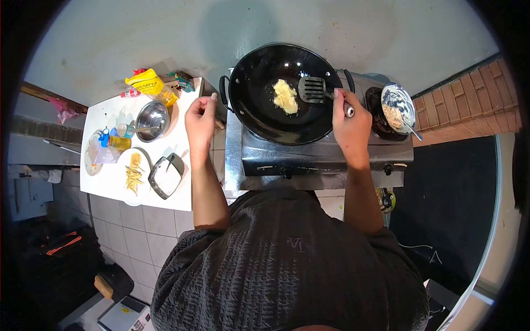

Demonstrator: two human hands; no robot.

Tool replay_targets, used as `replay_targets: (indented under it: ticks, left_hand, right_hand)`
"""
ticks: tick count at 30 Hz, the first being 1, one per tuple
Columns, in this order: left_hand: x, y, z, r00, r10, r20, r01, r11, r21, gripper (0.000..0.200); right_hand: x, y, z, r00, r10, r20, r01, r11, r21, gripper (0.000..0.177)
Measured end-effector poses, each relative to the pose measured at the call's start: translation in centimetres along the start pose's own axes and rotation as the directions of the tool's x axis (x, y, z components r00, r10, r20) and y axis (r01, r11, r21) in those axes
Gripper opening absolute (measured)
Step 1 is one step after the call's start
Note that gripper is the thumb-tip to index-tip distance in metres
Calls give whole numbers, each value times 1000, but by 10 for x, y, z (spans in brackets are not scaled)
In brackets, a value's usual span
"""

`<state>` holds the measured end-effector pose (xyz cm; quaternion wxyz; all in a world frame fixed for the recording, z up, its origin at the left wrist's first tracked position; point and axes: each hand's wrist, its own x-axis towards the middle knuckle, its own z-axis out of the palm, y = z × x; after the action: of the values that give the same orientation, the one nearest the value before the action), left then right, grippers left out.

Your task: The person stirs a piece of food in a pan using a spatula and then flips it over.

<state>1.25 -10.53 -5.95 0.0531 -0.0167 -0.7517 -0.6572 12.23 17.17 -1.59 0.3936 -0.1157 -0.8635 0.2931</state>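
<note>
A black two-handled wok (pixel 265 124) rests on the steel stove (pixel 326 153). Pale yellow food (pixel 285 97) lies in it, left of a slotted spatula (pixel 312 90). My right hand (pixel 351 121) is closed round the spatula's handle at the wok's right rim; the spatula's head is inside the wok, apart from the food. My left hand (pixel 201 121) is beside the wok's left handle (pixel 223 92), thumb and fingers pressed together. Whether anything small is between those fingertips cannot be made out.
The white table (pixel 182 196) at left bears a steel bowl (pixel 153 121), a yellow packet (pixel 146 84), a plate of fried strips (pixel 133 175), a dark square dish of white powder (pixel 165 176) and bottles. A bowl of batter with a spoon (pixel 397 107) sits on the stove's right.
</note>
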Motion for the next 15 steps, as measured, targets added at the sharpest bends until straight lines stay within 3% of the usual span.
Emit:
replay_targets:
  ticks: [10, 12, 15]
  left_hand:
    - [3, -13, -2, 1000, -3, -14, 4, 1000, 31, 24]
    - [2, -12, -2, 1000, 0, -12, 1, 999, 36, 24]
    - [2, -13, -3, 1000, 0, -13, 1, 999, 46, 24]
  right_hand:
    - [-3, -1, 12, 1000, -25, 8, 23, 988, 154, 14]
    - [-5, -4, 11, 992, 16, 125, -37, 985, 169, 14]
    - [-4, -5, 12, 985, 75, 153, -90, 991, 95, 15]
